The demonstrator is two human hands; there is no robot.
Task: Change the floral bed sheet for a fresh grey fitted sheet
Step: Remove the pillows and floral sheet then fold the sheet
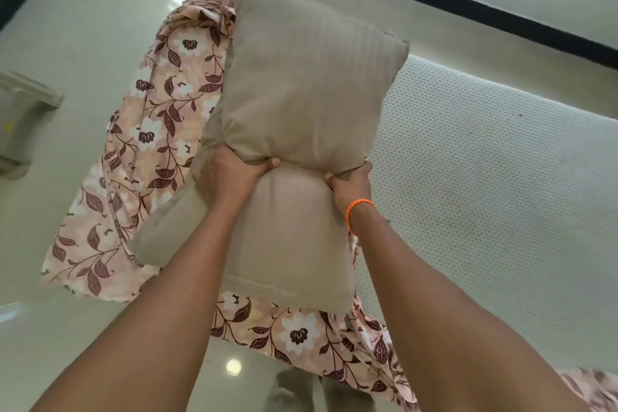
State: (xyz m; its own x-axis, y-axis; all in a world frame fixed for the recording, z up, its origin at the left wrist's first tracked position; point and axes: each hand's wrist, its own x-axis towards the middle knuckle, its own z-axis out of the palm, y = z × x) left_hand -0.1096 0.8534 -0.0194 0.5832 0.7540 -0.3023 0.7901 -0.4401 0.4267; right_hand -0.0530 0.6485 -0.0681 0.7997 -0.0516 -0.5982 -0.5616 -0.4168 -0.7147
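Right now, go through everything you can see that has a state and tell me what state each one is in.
Left hand: grips the pillows' left side.
Right hand: grips the right side.
Pillows: two beige ones, stacked, held up together.
Floral sheet: off the bed's top, crumpled, hanging to the floor.
Mattress: bare white top, no sheet fitted.
Orange wristband: on the right wrist.

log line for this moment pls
both hands: left hand and right hand grip pillows | floral sheet off, hanging to floor | mattress bare | grey sheet: unseen
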